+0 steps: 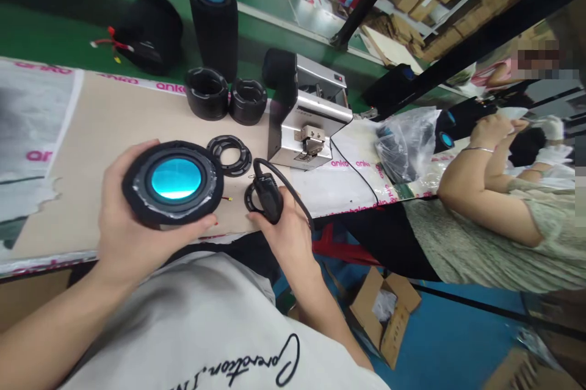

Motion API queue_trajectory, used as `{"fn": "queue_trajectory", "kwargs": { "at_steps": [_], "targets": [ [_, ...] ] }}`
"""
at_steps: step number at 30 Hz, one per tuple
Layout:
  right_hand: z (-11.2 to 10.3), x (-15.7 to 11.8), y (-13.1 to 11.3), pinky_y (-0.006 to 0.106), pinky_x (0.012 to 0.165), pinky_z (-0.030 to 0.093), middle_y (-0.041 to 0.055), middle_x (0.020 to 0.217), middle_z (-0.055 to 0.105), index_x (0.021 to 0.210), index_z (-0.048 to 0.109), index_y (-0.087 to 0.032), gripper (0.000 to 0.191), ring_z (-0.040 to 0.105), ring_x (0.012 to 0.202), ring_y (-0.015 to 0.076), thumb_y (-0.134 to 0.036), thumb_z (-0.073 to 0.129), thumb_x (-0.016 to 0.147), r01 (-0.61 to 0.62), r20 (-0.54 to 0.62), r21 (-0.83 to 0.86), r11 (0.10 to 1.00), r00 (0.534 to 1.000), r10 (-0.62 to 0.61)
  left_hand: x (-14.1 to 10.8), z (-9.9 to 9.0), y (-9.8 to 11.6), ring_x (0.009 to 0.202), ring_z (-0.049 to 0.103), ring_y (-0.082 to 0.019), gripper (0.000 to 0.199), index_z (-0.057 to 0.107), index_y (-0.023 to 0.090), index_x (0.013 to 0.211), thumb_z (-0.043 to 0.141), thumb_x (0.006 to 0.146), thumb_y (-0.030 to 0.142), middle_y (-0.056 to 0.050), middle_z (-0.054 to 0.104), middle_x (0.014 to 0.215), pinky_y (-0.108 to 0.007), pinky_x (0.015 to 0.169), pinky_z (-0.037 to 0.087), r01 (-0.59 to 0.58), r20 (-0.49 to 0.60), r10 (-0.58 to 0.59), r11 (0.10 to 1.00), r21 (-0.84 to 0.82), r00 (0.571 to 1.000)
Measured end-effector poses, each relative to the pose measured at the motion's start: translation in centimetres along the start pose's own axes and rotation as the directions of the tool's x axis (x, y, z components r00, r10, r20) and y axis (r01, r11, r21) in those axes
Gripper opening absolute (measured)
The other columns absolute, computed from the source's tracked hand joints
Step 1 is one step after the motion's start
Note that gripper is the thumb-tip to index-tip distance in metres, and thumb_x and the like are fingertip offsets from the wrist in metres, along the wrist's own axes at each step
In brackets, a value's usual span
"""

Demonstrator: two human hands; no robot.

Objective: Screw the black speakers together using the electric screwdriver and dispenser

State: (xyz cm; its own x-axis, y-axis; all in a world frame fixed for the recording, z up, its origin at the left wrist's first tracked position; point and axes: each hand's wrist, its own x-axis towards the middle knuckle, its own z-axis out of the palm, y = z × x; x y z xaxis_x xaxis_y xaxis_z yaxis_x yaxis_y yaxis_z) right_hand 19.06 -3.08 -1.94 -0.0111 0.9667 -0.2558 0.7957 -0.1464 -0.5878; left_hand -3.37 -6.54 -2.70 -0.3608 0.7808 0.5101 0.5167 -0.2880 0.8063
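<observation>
A long green tabletop (55, 30) runs across the view at a tilt, and a tan cardboard sheet (123, 133) lies on it under both hands. Beyond the right hand's fingers stands a boxy silver metal bench machine (311, 115), its inner workings partly hidden by its own casing. Farther past the left hand's fingers are a tall black cylindrical speaker body with a blue top (215, 30) and a black padded cylinder with red wires (149, 33). Two thick black rubber rings (206, 94) sit just above the fingers of both hands, and a flat black slotted ring (229, 155) lies between the hands. The left hand (141, 213) is closed around a round black speaker unit with a glowing blue centre (173, 182), its fingers curled behind the rim, so the underside is hidden. The right hand (284, 237) is closed on a black corded handheld tool (269, 198), whose tip is hidden, so its exact kind is hard to make out. A small dark ring (249, 198) sits partly hidden just beside those fingers.
</observation>
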Motion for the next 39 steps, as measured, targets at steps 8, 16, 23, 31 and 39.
{"fn": "queue_trajectory", "kwargs": {
  "at_steps": [8, 16, 23, 31, 39],
  "targets": [
    [-2.5, 0.6, 0.8, 0.056, 0.105, 0.063, 0.0118, 0.124, 0.073, 0.137, 0.063, -0.021, 0.060, 0.074, 0.116, 0.0359, -0.038, 0.085, 0.084, 0.059, 0.009, 0.142, 0.988, 0.998, -0.061, -0.2, -1.1, 0.3, 0.156, 0.052, -0.039, 0.109, 0.030, 0.034, 0.171, 0.091, 0.081, 0.032, -0.013, 0.045, 0.170, -0.055, 0.131, 0.046, 0.117, 0.327, -0.089, 0.991, -0.068, 0.941],
    [-9.4, 1.1, -6.2, 0.038, 0.114, 0.062, 0.0017, 0.138, 0.072, 0.152, 0.063, -0.032, 0.078, 0.071, 0.130, 0.0256, -0.026, 0.094, 0.080, 0.557, 0.081, 0.406, 0.725, 0.768, -0.635, 0.5, -1.0, -0.6, 0.160, 0.048, -0.041, 0.101, 0.041, 0.035, 0.164, 0.094, 0.079, 0.036, -0.012, 0.049, 0.170, -0.062, 0.134, 0.041, 0.154, 0.339, -0.083, 0.970, -0.189, 0.937],
    [-9.7, 3.9, -11.1, 0.037, 0.117, 0.060, -0.0015, 0.140, 0.072, 0.152, 0.062, -0.030, 0.077, 0.074, 0.124, 0.0226, -0.014, 0.085, 0.081, 0.682, 0.361, 0.268, 0.681, 0.584, -0.727, 0.2, -0.9, -0.9, 0.160, 0.050, -0.040, 0.110, 0.034, 0.039, 0.168, 0.096, 0.078, 0.033, -0.012, 0.051, 0.169, -0.062, 0.128, 0.049, 0.166, 0.306, -0.093, 0.961, -0.222, 0.948],
    [-7.7, 3.2, -8.7, 0.039, 0.119, 0.059, 0.0006, 0.145, 0.071, 0.143, 0.067, -0.030, 0.087, 0.065, 0.141, 0.0286, -0.041, 0.107, 0.066, 0.549, 0.128, 0.484, 0.682, 0.726, -0.675, 0.6, -1.3, -0.2, 0.163, 0.044, -0.043, 0.114, 0.032, 0.039, 0.170, 0.097, 0.077, 0.040, -0.012, 0.040, 0.178, -0.060, 0.130, 0.047, 0.169, 0.326, -0.111, 0.973, -0.157, 0.939],
    [-6.2, 2.5, -8.4, 0.041, 0.118, 0.058, -0.0053, 0.145, 0.070, 0.142, 0.066, -0.040, 0.082, 0.065, 0.142, 0.0282, -0.044, 0.105, 0.069, 0.526, 0.126, 0.404, 0.749, 0.778, -0.615, 0.6, -1.4, -0.2, 0.163, 0.044, -0.043, 0.111, 0.035, 0.041, 0.170, 0.097, 0.078, 0.042, -0.011, 0.043, 0.177, -0.062, 0.128, 0.049, 0.155, 0.329, -0.099, 0.977, -0.150, 0.939]
  ]
}}
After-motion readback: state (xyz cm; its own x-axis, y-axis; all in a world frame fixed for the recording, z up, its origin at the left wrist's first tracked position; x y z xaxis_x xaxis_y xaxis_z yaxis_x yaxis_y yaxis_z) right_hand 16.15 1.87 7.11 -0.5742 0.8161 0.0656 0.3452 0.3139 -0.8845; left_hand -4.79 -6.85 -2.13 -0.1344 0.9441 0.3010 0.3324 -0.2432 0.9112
